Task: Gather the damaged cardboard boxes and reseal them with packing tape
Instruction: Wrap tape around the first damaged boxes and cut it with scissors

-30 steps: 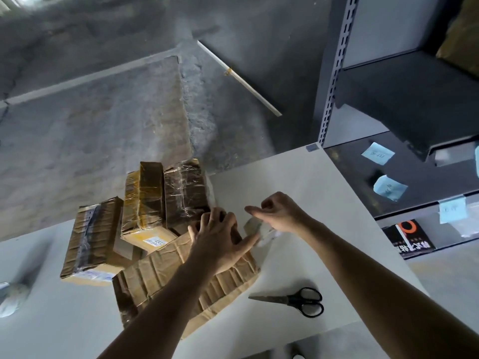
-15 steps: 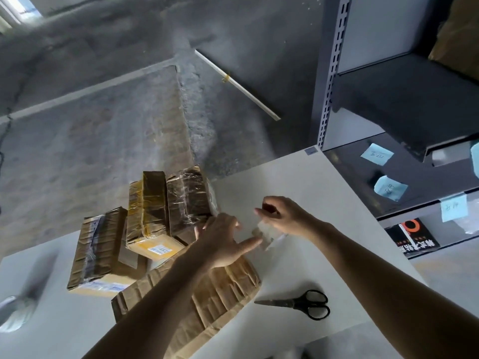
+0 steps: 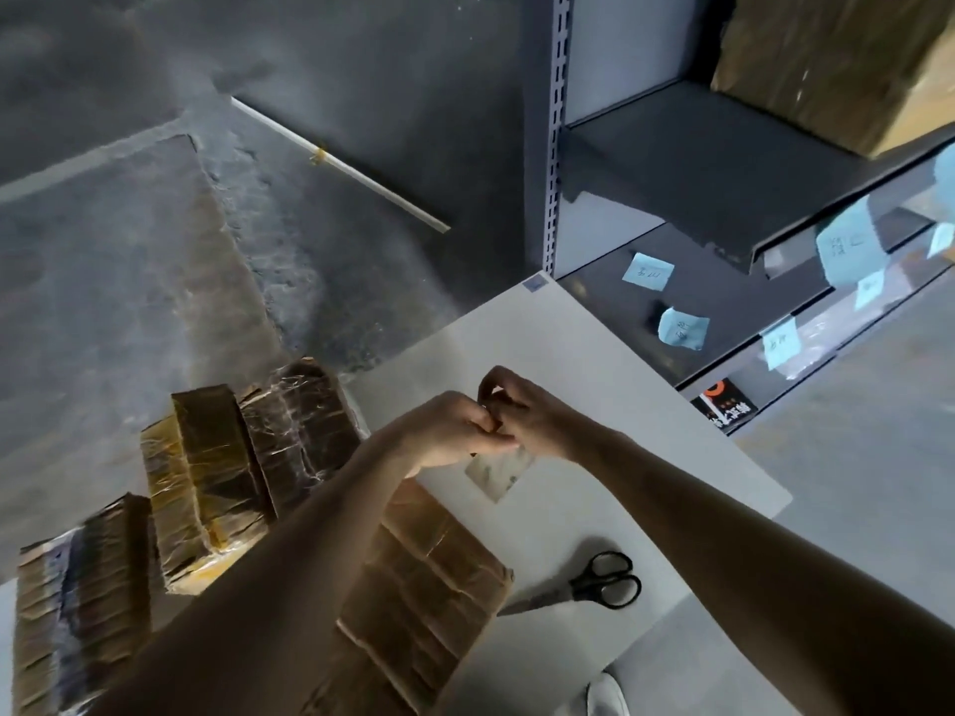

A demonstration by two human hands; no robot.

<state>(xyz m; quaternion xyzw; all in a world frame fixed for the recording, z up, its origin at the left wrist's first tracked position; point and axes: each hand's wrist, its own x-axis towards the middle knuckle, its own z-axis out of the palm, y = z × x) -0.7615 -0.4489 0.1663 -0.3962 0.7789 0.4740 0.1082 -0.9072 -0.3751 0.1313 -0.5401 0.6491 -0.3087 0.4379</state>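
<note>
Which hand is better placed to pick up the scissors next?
Right hand, probably: the scissors lie beside its forearm; the left hand is farther, its forearm over the crumpled box. Both pinch the tape strip.

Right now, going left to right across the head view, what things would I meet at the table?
Flat brown cardboard box → yellow-taped cardboard box → dark film-wrapped cardboard box → piece of clear tape → black-handled metal scissors.

head view, looking down, close over table (image 3: 594, 354)
</note>
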